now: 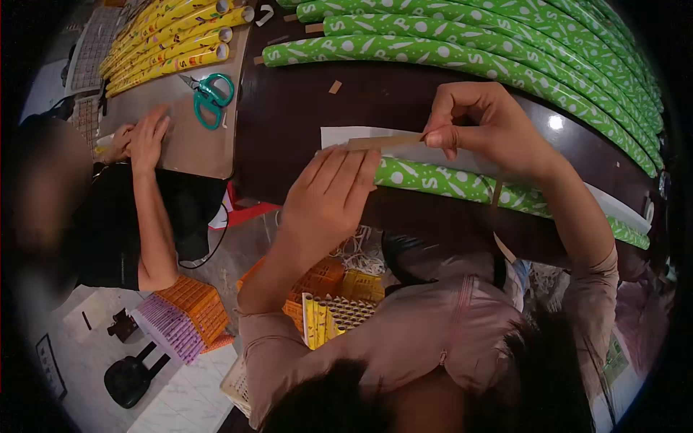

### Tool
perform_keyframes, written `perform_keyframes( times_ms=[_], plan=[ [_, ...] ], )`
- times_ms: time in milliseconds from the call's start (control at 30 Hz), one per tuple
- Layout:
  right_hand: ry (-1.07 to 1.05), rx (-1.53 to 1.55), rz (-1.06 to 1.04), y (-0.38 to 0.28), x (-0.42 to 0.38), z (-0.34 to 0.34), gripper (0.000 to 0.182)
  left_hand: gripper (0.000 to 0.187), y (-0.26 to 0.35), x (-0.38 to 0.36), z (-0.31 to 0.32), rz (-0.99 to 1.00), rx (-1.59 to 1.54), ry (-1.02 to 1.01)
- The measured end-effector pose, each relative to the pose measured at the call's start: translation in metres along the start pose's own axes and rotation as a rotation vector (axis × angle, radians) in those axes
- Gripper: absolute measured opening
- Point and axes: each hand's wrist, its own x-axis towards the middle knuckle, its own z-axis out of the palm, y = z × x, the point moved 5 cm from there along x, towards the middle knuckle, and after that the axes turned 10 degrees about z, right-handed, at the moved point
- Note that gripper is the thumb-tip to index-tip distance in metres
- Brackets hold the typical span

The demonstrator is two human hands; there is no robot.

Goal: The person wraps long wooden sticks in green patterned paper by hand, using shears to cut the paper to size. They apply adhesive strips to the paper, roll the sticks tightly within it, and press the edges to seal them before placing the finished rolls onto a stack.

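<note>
A green patterned roll with a white paper edge lies on the dark table in front of me. My left hand rests flat over the roll's left end, fingers stretched out side by side. Its fingertips touch one end of a brown tape strip. The strip's other end is pinched between the thumb and finger of my right hand, just above the roll. Another brown strip crosses the roll farther right.
Several green rolls lie along the table's back. Yellow rolls and teal scissors are on the brown table at left, where a co-worker's hands rest. Orange baskets stand below. A small brown piece lies behind the strip.
</note>
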Motion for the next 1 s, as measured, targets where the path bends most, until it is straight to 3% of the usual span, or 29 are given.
perform_keyframes(
  times_ms=[200, 300, 433, 533, 600, 1000],
  plan=[
    [0.053, -0.044, 0.053, -0.012, 0.012, 0.014, 0.012, 0.04, -0.002, 0.003, 0.001, 0.023, 0.0, 0.005],
    [0.052, -0.367, 0.058, -0.025, 0.025, 0.027, 0.011, 0.039, -0.001, 0.001, 0.001, 0.047, 0.015, 0.009],
    [0.11, -0.495, 0.089, -0.013, 0.039, 0.033, 0.013, 0.037, 0.002, -0.002, 0.002, 0.026, 0.03, 0.024],
    [0.146, -0.647, 0.039, -0.006, 0.044, 0.036, 0.013, 0.035, 0.002, -0.002, 0.004, 0.029, 0.045, 0.042],
    [0.28, -0.807, -0.122, -0.013, 0.041, 0.035, 0.012, 0.034, 0.001, -0.002, 0.006, 0.023, 0.041, 0.065],
    [0.301, -0.877, -0.12, -0.007, 0.044, 0.036, 0.009, 0.033, 0.002, -0.004, 0.009, 0.003, 0.045, 0.115]
  ],
)
